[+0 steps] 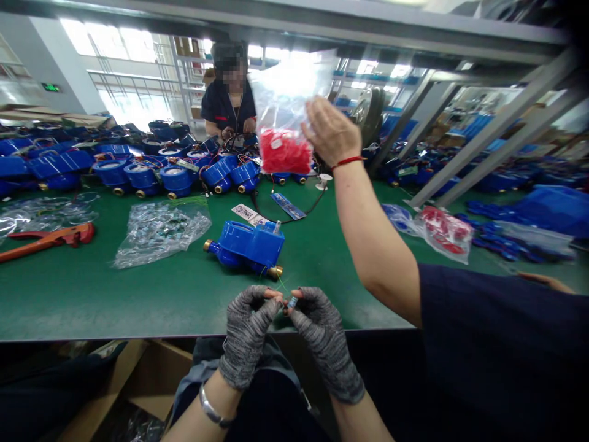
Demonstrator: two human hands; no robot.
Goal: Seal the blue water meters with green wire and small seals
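Both my hands wear grey knit gloves and meet at the table's near edge. My left hand (248, 325) and my right hand (317, 325) pinch a small blue-grey seal piece (291, 301) between their fingertips. A thin green wire (281, 283) runs from it up toward a blue water meter (248, 247) with brass ends, lying on the green table (138, 294) just beyond my fingers.
A co-worker's bare arm (368, 233) reaches across from the right, holding up a clear bag of red parts (283, 132). Another person (229, 98) works at the far side. Many blue meters (142, 175), a clear parts bag (161, 230) and a red wrench (50, 238) lie around.
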